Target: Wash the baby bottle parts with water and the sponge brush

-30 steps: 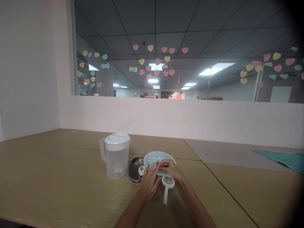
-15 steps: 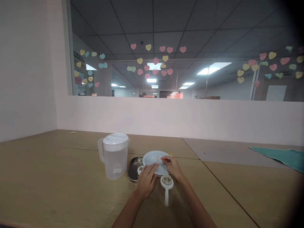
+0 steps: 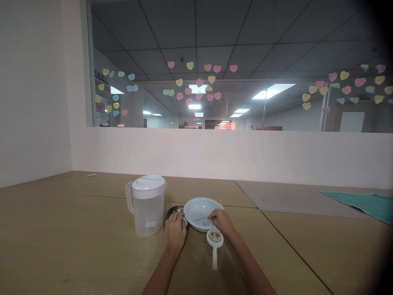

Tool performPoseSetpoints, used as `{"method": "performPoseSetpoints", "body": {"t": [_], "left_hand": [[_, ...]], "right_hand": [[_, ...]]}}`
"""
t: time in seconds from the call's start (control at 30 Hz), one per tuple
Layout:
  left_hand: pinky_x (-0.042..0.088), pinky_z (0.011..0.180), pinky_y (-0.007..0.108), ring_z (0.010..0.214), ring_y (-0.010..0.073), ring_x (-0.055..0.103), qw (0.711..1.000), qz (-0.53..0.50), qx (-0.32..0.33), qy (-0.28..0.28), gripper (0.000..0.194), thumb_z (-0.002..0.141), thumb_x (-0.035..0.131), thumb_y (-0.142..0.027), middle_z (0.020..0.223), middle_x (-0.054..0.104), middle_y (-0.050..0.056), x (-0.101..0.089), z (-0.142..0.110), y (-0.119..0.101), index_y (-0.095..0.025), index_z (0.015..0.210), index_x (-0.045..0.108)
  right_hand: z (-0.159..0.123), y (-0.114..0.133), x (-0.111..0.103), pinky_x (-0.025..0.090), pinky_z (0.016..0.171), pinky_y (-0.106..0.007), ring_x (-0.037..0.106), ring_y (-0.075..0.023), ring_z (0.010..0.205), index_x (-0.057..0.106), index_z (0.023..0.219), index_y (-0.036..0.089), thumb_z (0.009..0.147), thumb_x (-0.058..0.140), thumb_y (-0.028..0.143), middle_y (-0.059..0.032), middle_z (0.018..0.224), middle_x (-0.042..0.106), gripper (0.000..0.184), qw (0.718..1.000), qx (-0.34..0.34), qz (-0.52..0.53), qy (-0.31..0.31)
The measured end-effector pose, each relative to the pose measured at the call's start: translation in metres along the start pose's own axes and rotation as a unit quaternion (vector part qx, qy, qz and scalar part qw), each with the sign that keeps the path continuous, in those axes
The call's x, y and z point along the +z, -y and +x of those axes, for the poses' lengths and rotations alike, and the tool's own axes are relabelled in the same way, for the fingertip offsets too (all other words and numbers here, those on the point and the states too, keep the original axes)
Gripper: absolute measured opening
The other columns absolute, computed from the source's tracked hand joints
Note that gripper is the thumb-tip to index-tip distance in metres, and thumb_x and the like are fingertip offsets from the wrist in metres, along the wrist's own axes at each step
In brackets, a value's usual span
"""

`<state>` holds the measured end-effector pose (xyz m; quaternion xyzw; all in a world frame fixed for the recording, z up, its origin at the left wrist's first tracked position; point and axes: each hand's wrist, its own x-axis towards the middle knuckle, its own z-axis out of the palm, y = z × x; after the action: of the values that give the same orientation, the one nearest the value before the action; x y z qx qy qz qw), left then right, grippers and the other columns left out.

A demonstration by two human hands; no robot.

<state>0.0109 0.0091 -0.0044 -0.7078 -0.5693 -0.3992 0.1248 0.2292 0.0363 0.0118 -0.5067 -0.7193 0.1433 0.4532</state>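
A shallow pale-blue bowl [image 3: 199,205] lies ahead of my hands. Over its right side my right hand [image 3: 223,221] is closed in a pinch on a small clear piece [image 3: 207,222]. A thin pale stick [image 3: 200,218] shows beside the fingertips, low over the bowl. My left hand [image 3: 176,231] reaches over a round metal dish [image 3: 173,210] with its fingers curled down. A white round part peeks out by those fingers, but what they hold is mostly hidden. Between my forearms stands a clear bottle [image 3: 215,246] with a white collar and handle, its mouth uncovered.
A translucent pitcher [image 3: 149,209] with a white lid stands left of the metal dish. Something small and yellow [image 3: 220,202] shows behind the bowl. A teal cloth [image 3: 362,204] lies at the right. A wall and window close off the table's back.
My left hand has moved left from the bowl's near edge onto the metal dish. My right hand has lowered slightly with the clear piece, and the thin stick now shows in the bowl.
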Motion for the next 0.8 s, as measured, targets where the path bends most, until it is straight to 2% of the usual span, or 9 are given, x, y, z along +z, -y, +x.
{"method": "performPoseSetpoints", "body": {"t": [0.13,0.23,0.4,0.47,0.53,0.6,0.7,0.8], "left_hand": [[0.042,0.085,0.038,0.100,0.0238,0.058,0.998,0.028,-0.036,0.031,0.031,0.085,0.039,-0.013,0.105,0.065,0.008,0.002,0.000,0.001,-0.020,0.106,0.060],[0.043,0.084,0.037,0.101,0.0245,0.058,0.996,0.048,-0.049,0.050,0.032,0.085,0.039,-0.014,0.107,0.065,0.009,0.005,0.000,0.002,-0.019,0.110,0.059],[0.042,0.087,0.038,0.104,0.0252,0.057,0.992,0.073,-0.059,0.081,0.034,0.086,0.038,-0.015,0.111,0.064,0.010,0.009,-0.001,0.006,-0.016,0.113,0.059],[0.042,0.087,0.038,0.104,0.0254,0.057,0.992,0.074,-0.056,0.090,0.033,0.086,0.038,-0.016,0.109,0.065,0.010,0.009,-0.001,0.006,-0.016,0.110,0.061],[0.042,0.086,0.037,0.102,0.0250,0.058,0.992,0.072,-0.056,0.091,0.031,0.087,0.038,-0.017,0.105,0.066,0.010,0.008,-0.001,0.006,-0.017,0.106,0.062],[0.042,0.085,0.036,0.100,0.0244,0.058,0.992,0.069,-0.056,0.091,0.029,0.088,0.038,-0.018,0.102,0.067,0.009,0.007,-0.001,0.005,-0.018,0.103,0.063],[0.041,0.084,0.035,0.100,0.0236,0.059,0.993,0.062,-0.054,0.089,0.027,0.087,0.039,-0.017,0.099,0.067,0.008,0.004,-0.001,0.004,-0.019,0.100,0.063],[0.041,0.085,0.036,0.100,0.0235,0.058,0.994,0.054,-0.054,0.083,0.026,0.086,0.040,-0.016,0.100,0.066,0.008,0.001,-0.001,0.003,-0.019,0.097,0.064]], "right_hand": [[-0.001,0.001,0.004,0.045,0.079,-0.035,0.064,-0.0223,0.076,0.072,0.061,0.023,0.064,0.056,0.015,-0.0063,0.075,0.072,0.018,0.998,-0.001,0.055,-0.020],[0.001,0.003,0.005,0.046,0.081,-0.037,0.063,-0.0231,0.081,0.073,0.072,0.023,0.068,0.060,0.027,-0.0066,0.082,0.071,0.014,0.991,0.000,0.120,-0.065],[0.010,0.003,-0.004,0.051,0.074,-0.040,0.064,-0.0227,0.076,0.067,0.096,0.018,0.074,0.055,0.054,-0.0099,0.088,0.069,0.044,0.960,0.040,0.230,-0.158],[0.012,0.003,-0.011,0.053,0.073,-0.038,0.065,-0.0217,0.075,0.065,0.096,0.018,0.070,0.061,0.056,-0.0084,0.085,0.069,0.046,0.931,0.062,0.316,-0.169],[0.010,0.005,-0.018,0.054,0.074,-0.036,0.065,-0.0208,0.076,0.065,0.090,0.020,0.060,0.074,0.049,-0.0058,0.081,0.069,0.043,0.881,0.088,0.441,-0.145],[0.007,0.009,-0.024,0.054,0.074,-0.033,0.065,-0.0191,0.075,0.065,0.086,0.020,0.056,0.081,0.039,-0.0042,0.080,0.068,0.039,0.840,0.108,0.525,-0.088],[0.000,0.017,-0.030,0.054,0.073,-0.029,0.065,-0.0160,0.072,0.065,0.086,0.020,0.056,0.082,0.032,-0.0030,0.080,0.068,0.036,0.821,0.120,0.557,-0.018],[-0.006,0.026,-0.033,0.054,0.072,-0.028,0.065,-0.0151,0.071,0.065,0.087,0.020,0.055,0.083,0.031,-0.0021,0.079,0.068,0.038,0.815,0.117,0.567,0.012]]}}
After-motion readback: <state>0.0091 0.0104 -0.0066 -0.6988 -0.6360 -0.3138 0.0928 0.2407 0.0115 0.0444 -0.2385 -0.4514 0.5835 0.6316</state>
